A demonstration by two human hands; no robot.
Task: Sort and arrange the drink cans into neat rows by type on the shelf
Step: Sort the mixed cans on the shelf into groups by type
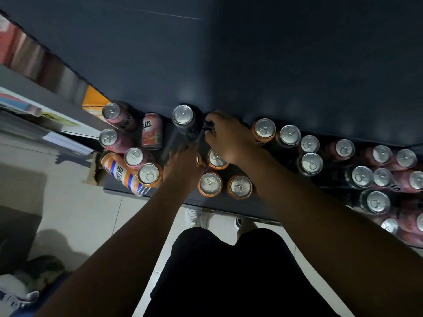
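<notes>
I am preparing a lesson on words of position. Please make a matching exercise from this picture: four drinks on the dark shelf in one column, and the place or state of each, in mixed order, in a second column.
Things
1. black can
2. striped orange, white and blue container
3. orange can
4. pink can

Places or states
A. stands upright near the front edge of the shelf
B. gripped at its lower end by the left hand
C. lies on its side at the left front corner
D. lies label up, near the back

Pairs: 1-B, 2-C, 3-A, 4-D
</notes>
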